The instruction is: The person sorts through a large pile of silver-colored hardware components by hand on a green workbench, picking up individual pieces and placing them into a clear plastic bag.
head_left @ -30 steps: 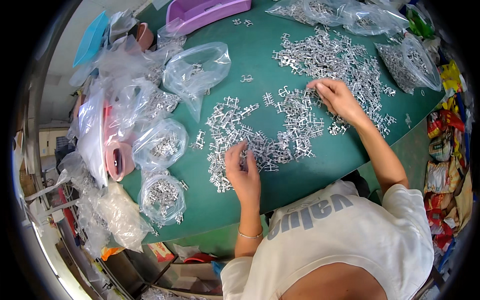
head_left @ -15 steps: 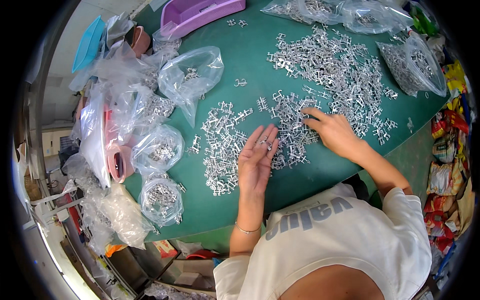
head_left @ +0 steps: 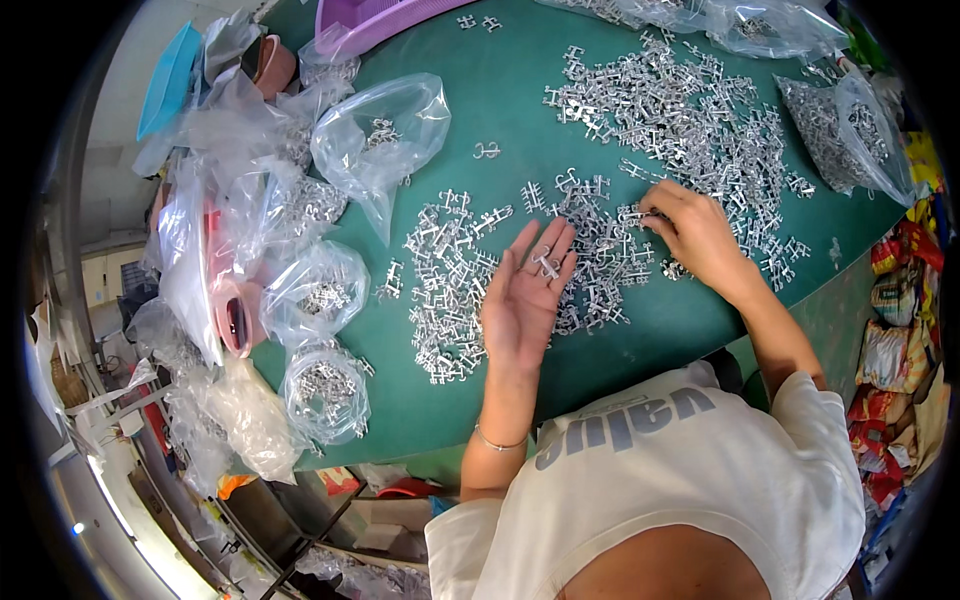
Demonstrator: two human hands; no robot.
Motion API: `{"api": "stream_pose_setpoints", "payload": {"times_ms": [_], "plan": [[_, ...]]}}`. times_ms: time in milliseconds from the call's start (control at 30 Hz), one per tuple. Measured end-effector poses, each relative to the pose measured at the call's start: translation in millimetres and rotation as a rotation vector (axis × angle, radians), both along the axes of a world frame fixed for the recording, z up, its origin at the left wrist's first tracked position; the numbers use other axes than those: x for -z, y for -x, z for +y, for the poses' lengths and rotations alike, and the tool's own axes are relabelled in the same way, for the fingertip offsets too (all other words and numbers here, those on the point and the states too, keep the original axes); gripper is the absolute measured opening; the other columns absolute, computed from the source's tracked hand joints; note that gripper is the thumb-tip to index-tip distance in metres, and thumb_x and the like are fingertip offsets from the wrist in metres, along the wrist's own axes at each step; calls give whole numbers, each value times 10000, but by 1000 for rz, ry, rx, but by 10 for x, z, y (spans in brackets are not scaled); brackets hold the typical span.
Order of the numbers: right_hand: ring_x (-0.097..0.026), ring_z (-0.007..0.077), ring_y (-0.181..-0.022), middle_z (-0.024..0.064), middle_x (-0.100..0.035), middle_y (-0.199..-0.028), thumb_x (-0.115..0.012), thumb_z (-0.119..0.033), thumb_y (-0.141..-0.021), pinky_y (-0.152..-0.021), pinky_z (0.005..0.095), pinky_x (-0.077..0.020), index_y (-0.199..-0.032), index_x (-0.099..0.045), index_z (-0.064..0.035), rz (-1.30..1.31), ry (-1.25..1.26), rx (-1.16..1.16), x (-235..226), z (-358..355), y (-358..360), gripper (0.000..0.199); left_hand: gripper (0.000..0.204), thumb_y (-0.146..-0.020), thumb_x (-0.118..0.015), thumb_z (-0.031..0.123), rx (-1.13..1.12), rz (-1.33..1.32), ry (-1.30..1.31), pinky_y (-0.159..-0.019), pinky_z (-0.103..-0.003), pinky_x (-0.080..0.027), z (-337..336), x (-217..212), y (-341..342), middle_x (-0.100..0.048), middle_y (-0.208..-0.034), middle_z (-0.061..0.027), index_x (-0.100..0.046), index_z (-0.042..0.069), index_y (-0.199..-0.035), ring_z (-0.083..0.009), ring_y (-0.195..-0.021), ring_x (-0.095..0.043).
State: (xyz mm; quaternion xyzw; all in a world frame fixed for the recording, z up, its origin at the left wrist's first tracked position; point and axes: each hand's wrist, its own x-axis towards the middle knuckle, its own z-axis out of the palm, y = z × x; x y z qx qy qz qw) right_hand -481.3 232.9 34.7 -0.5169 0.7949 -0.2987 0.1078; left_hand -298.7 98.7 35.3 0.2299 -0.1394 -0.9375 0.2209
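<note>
My left hand (head_left: pixel 522 305) is palm up over the table, fingers extended, and bears a small silver metal piece with hooked ends (head_left: pixel 546 264) across its fingers. My right hand (head_left: pixel 695 235) is closed in a pinch at the right edge of the middle pile (head_left: pixel 600 265), with a similar silver piece (head_left: pixel 634 213) at its fingertips. Just left of my left hand lies another heap of these pieces (head_left: pixel 445 300). A larger heap (head_left: pixel 690 120) spreads beyond my right hand. All rest on a green tabletop (head_left: pixel 500 100).
Clear plastic bags holding metal pieces (head_left: pixel 380 140) line the left side. More bags lie at the far right, including a full one (head_left: pixel 850 135). A purple basket (head_left: pixel 380 22) stands at the far edge. Pink containers (head_left: pixel 238 318) and a blue tray (head_left: pixel 168 80) sit at left.
My right hand has moved slightly right and its fingers have closed at a metal piece. My left hand has opened out flatter and shifted slightly right, showing the piece on its fingers.
</note>
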Motion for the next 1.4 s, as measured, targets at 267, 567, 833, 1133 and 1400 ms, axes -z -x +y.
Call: {"api": "stream_pose_setpoints", "payload": {"times_ms": [267,567,833,1133,1400], "plan": [[-310,10,-408,8,-598,-741,-537,-69,-873,-375,185,-273,-1001,-589,-5,-1153,248,293,-207,122,-10,151,480,-864,-444,5,21,-186,81,-555,-198,-402,97,-9,-63,-507,-1098,-172,-302,-55,-1318,-71,-627,-424],[-420,44,-471,122,-643,-945,-540,-35,-855,-457,192,-440,-1042,-584,8,-1408,346,259,-78,243,-128,197,476,-833,-412,52,-21,-23,-373,-492,-216,-350,264,-131,-32,-498,-813,-104,-352,-36,-1297,-98,-557,-382],[-584,147,-625,109,-666,-892,-555,43,-787,-560,255,-478,-947,-644,7,-329,439,-18,-15,321,-342,185,328,-913,-458,148,238,-203,-14,-545,-211,-413,430,26,-85,-591,-907,-89,-489,-45,-1176,-107,-640,-474],[-570,117,-584,120,-656,-918,-543,70,-770,-486,223,-461,-950,-646,6,-724,521,-76,-92,420,-600,217,241,-885,-549,121,293,-193,250,-492,-179,-332,605,2,-32,-565,-806,-46,-556,-42,-1062,-72,-588,-408],[-412,32,-409,20,-537,-586,-447,-135,-930,-359,169,-288,-962,-578,-4,-1155,150,99,-227,460,-677,189,161,-850,-578,52,104,-238,529,-578,-216,-463,704,-137,-39,-620,-775,-98,-600,-60,-964,-123,-680,-580]]}}
